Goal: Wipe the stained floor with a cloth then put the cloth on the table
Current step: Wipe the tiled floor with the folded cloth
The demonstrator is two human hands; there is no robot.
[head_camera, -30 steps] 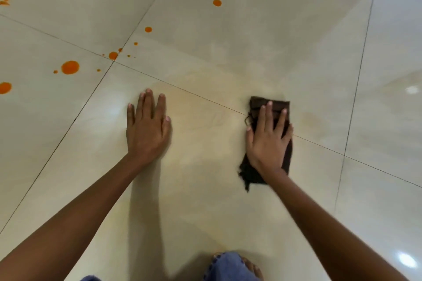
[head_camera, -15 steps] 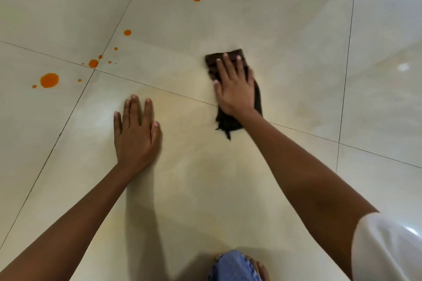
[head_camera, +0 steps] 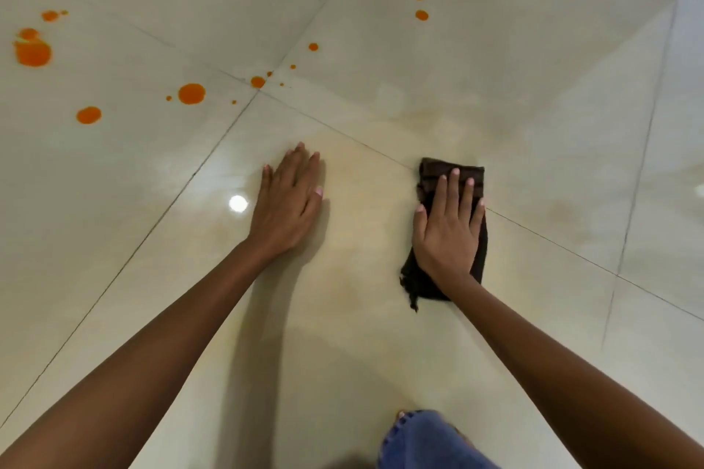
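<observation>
Orange spots [head_camera: 191, 93] lie far left on the floor [head_camera: 533, 68], my left hand [head_camera: 287, 207] braces flat with fingers spread, and my right hand [head_camera: 449, 232], fingers flat, presses the cloth [head_camera: 451, 168], which I judge should sweep far-left with steady pressure.

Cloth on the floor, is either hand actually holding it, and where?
Not gripped: the right hand presses flat on the brown cloth's middle.
</observation>
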